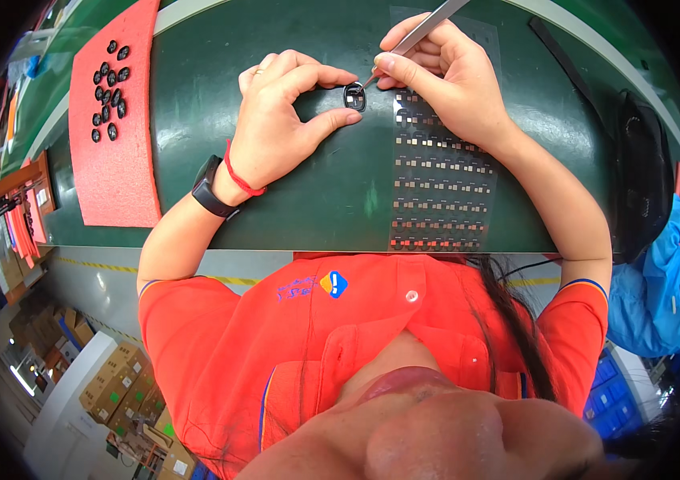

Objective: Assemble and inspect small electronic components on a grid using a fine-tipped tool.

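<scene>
**Black part between finger and thumb: brace it lightly, let the tips do the fine work**

Your left hand (288,104) pinches the small black part (354,98) at its rim, forefinger above and thumb below, on the green counter (292,224) just left of the clear sheet (436,155). Your right hand (444,76) is closed around the steel tweezers (424,30), whose points reach the part's upper right edge; whether they touch it is too small to tell. Pale patches show inside the rim.

For this close work, light, even pressure should serve you best: squeeze harder and so small a part could twist or shoot away. Let your left fingertips stay clear of the inside face, rest your right hand's edge on the counter for steadiness, and bring the points in at a shallow slant to avoid scratching. Mind your right forearm too: it passes over the sheet's rows of tiny squares and could brush them.

As for writing, the sheet carries minute marks beside its squares, too fine to read. Your red shirt (220,336) bears a blue-and-orange emblem (334,285) with blue lettering (298,289) beside it, upside down from this view.
</scene>
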